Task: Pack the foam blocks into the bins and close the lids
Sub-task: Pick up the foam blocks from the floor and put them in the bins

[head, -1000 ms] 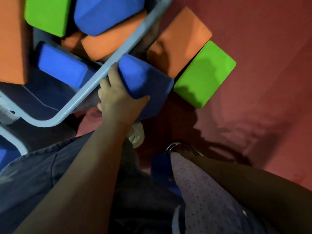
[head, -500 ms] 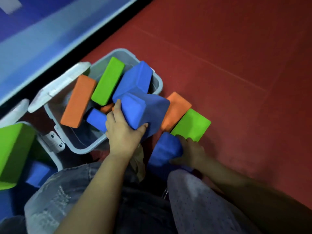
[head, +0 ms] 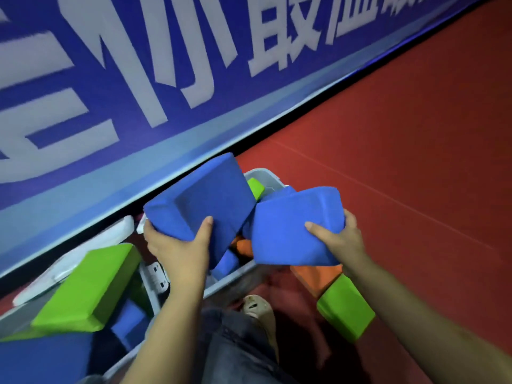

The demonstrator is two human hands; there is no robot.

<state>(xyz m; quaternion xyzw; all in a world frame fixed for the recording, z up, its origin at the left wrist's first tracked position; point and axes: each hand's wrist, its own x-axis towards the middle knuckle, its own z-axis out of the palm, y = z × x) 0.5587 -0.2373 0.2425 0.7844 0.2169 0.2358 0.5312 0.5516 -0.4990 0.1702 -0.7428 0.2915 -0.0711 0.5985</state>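
— What's nearest the grips?
— Below the right hand (head: 339,239), an orange block (head: 315,274) and a green block (head: 345,311) lie on the red floor (head: 415,134).
— And the hands?
— Each grips a blue block: left hand (head: 177,248) on one (head: 205,200), the right on another (head: 293,225).
— Beyond?
— The grey bin (head: 266,176), then the blue banner (head: 138,79).

A blue banner (head: 166,87) with white lettering borders the red floor (head: 401,134).
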